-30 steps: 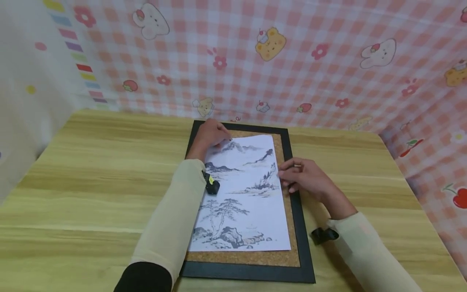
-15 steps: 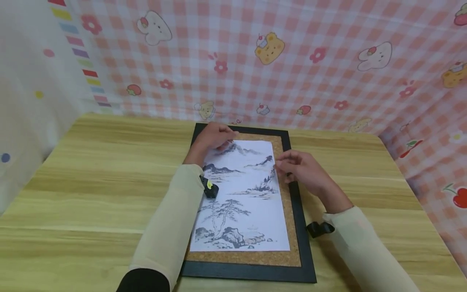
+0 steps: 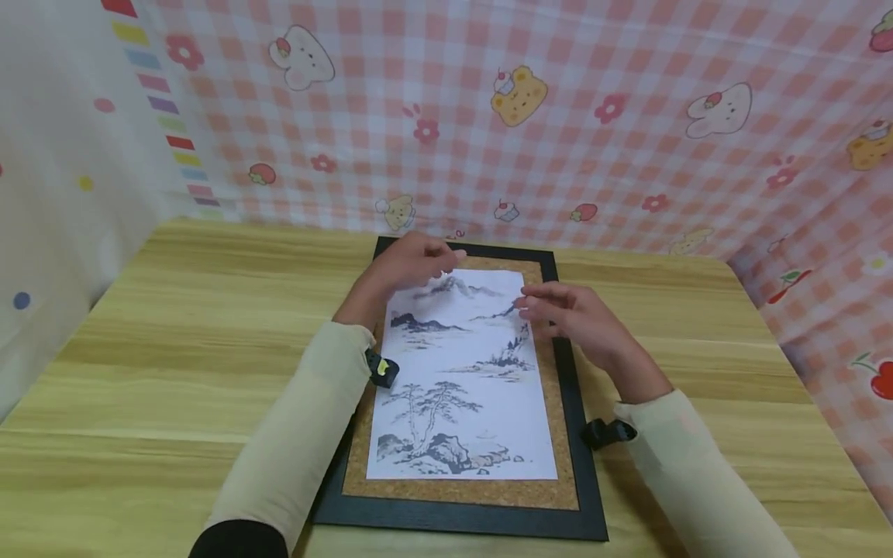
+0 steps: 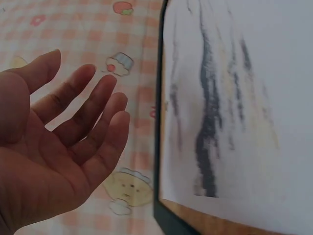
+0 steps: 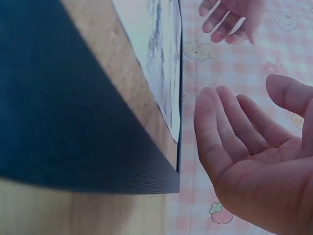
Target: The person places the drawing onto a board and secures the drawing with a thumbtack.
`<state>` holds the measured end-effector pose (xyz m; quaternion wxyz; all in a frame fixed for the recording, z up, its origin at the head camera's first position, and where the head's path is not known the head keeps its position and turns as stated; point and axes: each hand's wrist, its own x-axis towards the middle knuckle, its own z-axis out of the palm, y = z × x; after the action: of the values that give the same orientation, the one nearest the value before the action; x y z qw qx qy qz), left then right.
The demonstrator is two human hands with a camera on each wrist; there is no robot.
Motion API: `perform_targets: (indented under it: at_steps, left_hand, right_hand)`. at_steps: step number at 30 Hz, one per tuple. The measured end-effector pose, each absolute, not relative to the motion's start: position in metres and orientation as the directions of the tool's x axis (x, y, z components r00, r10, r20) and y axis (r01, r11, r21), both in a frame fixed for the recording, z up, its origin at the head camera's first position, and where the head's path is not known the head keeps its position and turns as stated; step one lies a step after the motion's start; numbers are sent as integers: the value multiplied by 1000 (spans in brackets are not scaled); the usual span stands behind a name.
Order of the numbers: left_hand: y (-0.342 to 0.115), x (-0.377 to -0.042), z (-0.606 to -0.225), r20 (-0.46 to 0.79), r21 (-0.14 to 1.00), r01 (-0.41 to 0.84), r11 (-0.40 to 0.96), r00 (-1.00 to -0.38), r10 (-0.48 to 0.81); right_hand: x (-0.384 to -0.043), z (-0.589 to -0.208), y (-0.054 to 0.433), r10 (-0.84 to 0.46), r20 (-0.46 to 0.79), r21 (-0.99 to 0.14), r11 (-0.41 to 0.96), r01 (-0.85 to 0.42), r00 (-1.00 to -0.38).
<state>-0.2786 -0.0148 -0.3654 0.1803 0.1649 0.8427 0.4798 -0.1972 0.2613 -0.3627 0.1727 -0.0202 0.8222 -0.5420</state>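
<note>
A white sheet printed with an ink landscape [image 3: 474,418] lies on a cork board [image 3: 460,490] with a black frame [image 3: 460,518]. Mountains show at its far end, pines and rocks at the near end. My left hand [image 3: 412,267] hovers over the sheet's far left corner, fingers relaxed and nothing in them; the left wrist view has the same hand [image 4: 73,127] spread loosely. Over the sheet's right edge hangs my right hand [image 3: 575,318], its fingers reaching toward the upper mountains. In the right wrist view this hand [image 5: 259,147] is loosely spread and holds nothing.
The board lies on a wood-grain table [image 3: 230,372], its far edge close to a pink checked cloth backdrop [image 3: 446,101] with cartoon prints. A white cloth [image 3: 63,194] hangs at the left. Black wrist cameras [image 3: 381,368] sit at both cuffs.
The left hand has lifted off the sheet's far left corner and its fingers have loosened. The right hand has moved up along the right edge and inward over the sheet.
</note>
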Motion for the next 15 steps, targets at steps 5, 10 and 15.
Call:
perform_targets:
  at_steps: [5, 10, 15]
  left_hand:
    - [-13, -269, -353, -15, 879, 240, 412, -850, 527]
    - [-9, -261, -348, -7, 838, 308, 450, -819, 574]
    - [-6, -251, -343, -10, 790, 367, 491, -794, 608]
  right_hand:
    - [-199, -360, 261, -227, -248, -916, 373, 151, -942]
    - [-198, -356, 262, -280, -223, -930, 348, 118, -934]
    - [-196, -353, 262, -309, -201, -941, 326, 95, -930]
